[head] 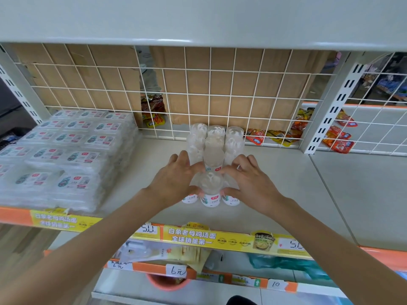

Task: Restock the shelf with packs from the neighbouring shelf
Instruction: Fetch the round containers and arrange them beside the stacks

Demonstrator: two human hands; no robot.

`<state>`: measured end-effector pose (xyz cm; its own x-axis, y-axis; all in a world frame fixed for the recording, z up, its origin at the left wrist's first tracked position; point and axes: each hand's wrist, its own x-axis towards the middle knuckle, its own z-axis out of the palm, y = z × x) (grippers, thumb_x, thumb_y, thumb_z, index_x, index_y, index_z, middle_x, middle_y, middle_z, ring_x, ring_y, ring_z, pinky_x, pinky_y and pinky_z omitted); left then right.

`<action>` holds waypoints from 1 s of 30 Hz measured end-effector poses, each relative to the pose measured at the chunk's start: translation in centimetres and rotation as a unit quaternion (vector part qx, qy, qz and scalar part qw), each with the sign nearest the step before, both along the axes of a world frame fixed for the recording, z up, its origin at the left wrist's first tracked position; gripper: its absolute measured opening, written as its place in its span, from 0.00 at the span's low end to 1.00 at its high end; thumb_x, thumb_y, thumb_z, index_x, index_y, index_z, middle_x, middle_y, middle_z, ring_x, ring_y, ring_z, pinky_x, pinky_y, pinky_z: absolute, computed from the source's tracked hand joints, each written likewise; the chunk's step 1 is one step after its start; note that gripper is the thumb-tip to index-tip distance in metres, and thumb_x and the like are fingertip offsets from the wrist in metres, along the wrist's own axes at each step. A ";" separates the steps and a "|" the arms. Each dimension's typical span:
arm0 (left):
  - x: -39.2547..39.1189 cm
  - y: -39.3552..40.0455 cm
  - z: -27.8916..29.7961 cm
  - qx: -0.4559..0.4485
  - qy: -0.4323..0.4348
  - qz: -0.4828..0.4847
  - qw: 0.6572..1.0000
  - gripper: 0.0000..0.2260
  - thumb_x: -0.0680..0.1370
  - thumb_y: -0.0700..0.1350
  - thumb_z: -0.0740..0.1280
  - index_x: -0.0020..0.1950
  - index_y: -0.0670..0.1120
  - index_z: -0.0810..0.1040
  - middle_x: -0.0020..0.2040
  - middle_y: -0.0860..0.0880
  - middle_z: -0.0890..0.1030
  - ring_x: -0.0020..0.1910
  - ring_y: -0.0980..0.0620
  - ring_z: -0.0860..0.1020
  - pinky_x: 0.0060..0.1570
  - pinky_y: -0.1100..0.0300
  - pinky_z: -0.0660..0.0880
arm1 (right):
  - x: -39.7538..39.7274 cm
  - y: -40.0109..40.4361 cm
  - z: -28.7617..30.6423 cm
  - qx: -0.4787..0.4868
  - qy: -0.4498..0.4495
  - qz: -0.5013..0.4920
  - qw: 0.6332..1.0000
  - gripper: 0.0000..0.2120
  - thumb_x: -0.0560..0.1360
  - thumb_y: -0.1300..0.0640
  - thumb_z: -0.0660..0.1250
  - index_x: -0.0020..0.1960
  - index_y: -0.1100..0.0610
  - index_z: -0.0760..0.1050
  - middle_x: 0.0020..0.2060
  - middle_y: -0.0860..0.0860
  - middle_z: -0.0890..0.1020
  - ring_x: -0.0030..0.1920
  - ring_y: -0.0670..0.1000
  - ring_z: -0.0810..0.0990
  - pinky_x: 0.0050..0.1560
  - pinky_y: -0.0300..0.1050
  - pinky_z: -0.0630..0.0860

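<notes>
On the pale grey metal shelf (275,183), a cluster of clear plastic sleeves of stacked cups (214,150) lies with the white printed ends towards the front edge and the far ends almost at the white wire grid back panel (220,84). The cluster sits about midway along the shelf, between its front and back edges. The left hand (174,179) is laid against the cluster's left side, fingers spread and reaching over the top, thumb low near the printed ends. The right hand (246,179) mirrors it on the right side, fingers spread and slightly bent, fingertips touching the upper sleeve, thumb near the front end. Both hands press on the cluster from opposite sides; whether the fingers close round any one sleeve cannot be told.

At the shelf's left end, up to the front edge, stands a block of flat clear-wrapped packs with white labels (66,155), well apart from the cluster. Brown cardboard sheets (242,89) stand behind the grid. Red and yellow snack packets (153,111) lie beyond the grid, near the back edge. A yellow and orange price strip (198,236) runs along the front edge, with handwritten price tags (176,270) on the shelf below.
</notes>
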<state>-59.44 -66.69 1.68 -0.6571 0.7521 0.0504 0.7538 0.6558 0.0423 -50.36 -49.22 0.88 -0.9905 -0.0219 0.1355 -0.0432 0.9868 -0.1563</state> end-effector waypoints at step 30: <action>-6.4 -13.0 2.9 -0.004 0.069 0.086 0.994 0.17 0.78 0.52 0.60 0.65 0.47 0.69 0.61 0.45 0.71 0.62 0.45 0.69 0.55 0.51 0.72 | -9.1 -8.0 3.0 0.170 0.042 0.175 0.969 0.15 0.76 0.53 0.59 0.61 0.57 0.70 0.54 0.53 0.74 0.58 0.55 0.71 0.52 0.49 0.69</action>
